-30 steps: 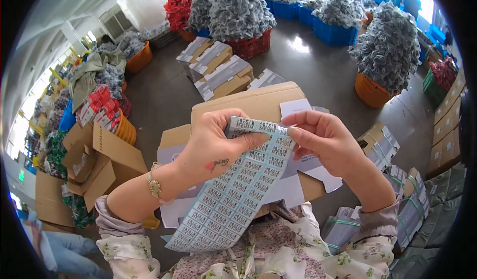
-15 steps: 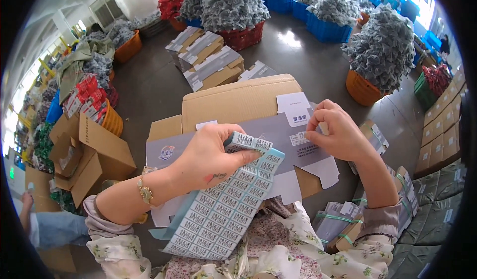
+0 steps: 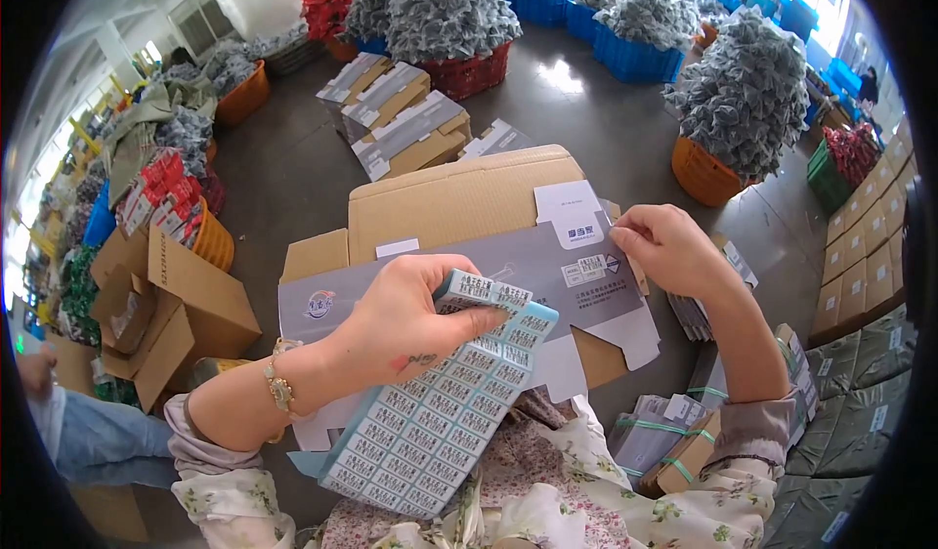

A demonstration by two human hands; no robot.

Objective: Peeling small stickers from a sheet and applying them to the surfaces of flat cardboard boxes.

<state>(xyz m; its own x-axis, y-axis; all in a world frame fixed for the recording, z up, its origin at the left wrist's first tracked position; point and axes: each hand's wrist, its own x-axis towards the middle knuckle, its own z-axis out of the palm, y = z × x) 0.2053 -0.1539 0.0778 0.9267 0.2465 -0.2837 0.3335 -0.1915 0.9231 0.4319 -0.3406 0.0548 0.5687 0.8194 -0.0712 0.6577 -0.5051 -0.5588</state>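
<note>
The left hand [image 3: 420,310] grips a long sheet of labels [image 3: 430,432], its thumb pressed over the folded upper end. The small white labels sit in rows on pale blue backing, and the sheet hangs down toward the person's floral clothing [image 3: 547,520]. A bracelet [image 3: 278,388] circles the left wrist. The right hand [image 3: 674,251] is at the right end of a flattened carton [image 3: 523,256], fingers curled and thumb near the fingertips; whether it holds or touches anything cannot be told. Close to its left, a white label [image 3: 584,272] lies on the carton's grey panel. The carton lies beneath both hands, its brown flap toward the far side.

To the left stands an open cardboard box [image 3: 210,295], with a co-worker's jeans [image 3: 112,432] nearer the lower edge. Beyond the carton, grey-and-brown boxes [image 3: 410,134] rest on the floor [image 3: 576,124]. On the right are bundles tied with green straps [image 3: 674,422], an orange basket [image 3: 708,173] heaped with grey pieces [image 3: 747,100], and stacked brown boxes [image 3: 865,246].
</note>
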